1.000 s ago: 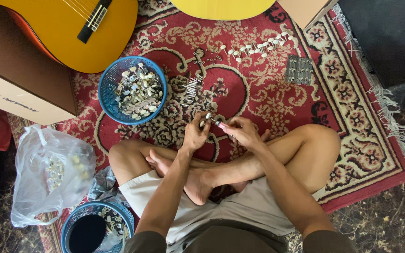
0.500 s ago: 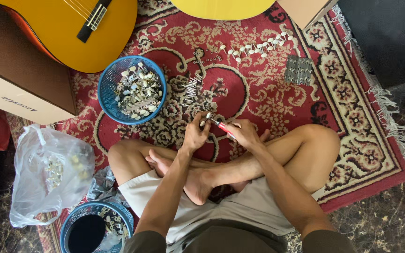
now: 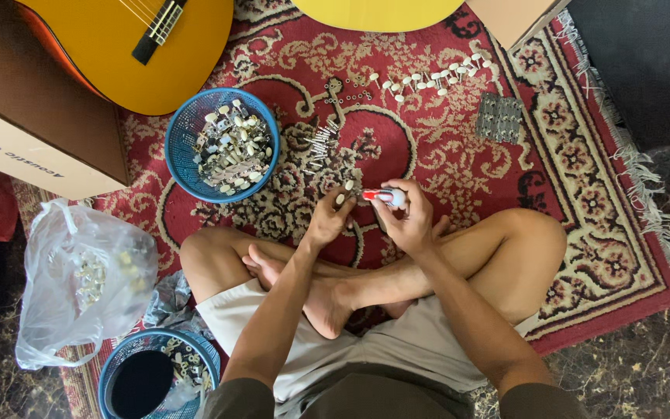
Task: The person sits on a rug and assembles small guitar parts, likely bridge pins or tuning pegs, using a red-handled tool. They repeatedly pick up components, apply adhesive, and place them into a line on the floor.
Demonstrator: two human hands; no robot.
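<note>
Screwdriver [image 3: 384, 196], small with a red and white handle, sits over the red patterned carpet [image 3: 583, 233], just beyond the crossed legs, clamped in the right hand [image 3: 409, 221]. Going left to right: a clear plastic bag [image 3: 79, 279] lies at the near left, a blue basket [image 3: 222, 145] of small metal parts stands farther off, then the left hand [image 3: 327, 221] pinches a small white-knobbed part [image 3: 343, 194] just beside the screwdriver's tip. Both hands are close together. Farther right, a row of white-knobbed pegs [image 3: 436, 77] lies near a small grey metal stack [image 3: 499, 118].
</note>
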